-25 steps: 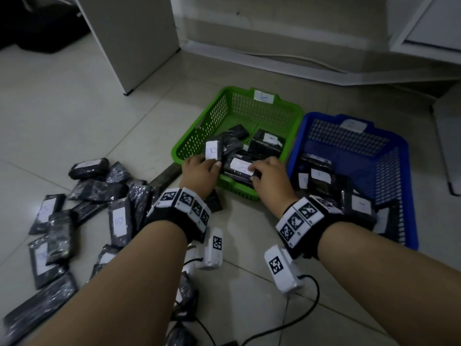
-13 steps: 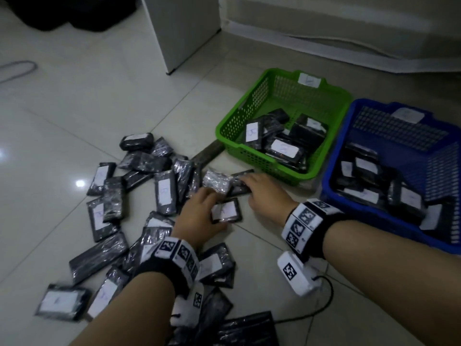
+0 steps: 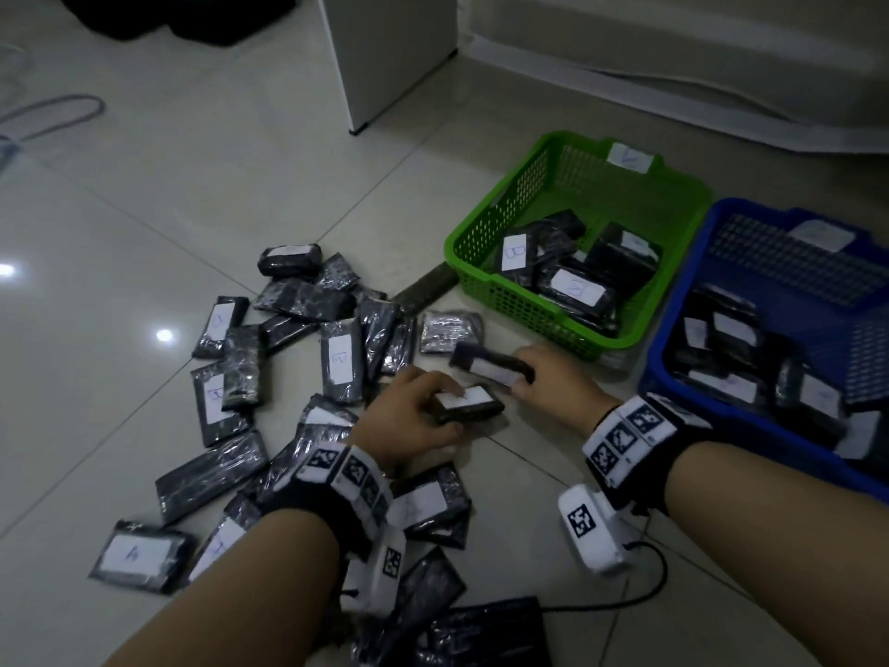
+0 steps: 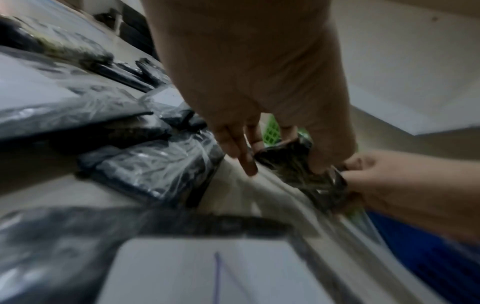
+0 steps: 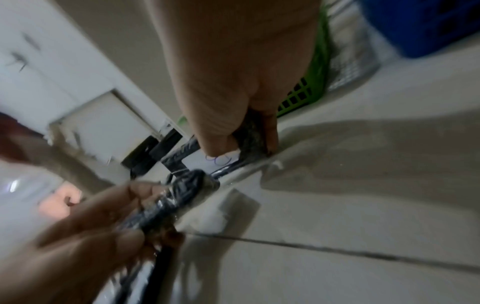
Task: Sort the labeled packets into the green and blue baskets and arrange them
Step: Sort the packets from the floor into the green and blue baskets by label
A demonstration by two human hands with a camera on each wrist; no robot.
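A packet is gripped by the L hand. Another pkt, label maybe "B", is pinched by the R hand near the green basket.

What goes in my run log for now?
left hand: grips black labelled packet | right hand: grips second packet | both above floor

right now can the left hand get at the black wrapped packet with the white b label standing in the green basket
Probably not yet. The left hand already grips a black packet, and the B-labelled packet stands behind the green basket wall. The path over the rim looks clear, though it lies nearer the right hand.
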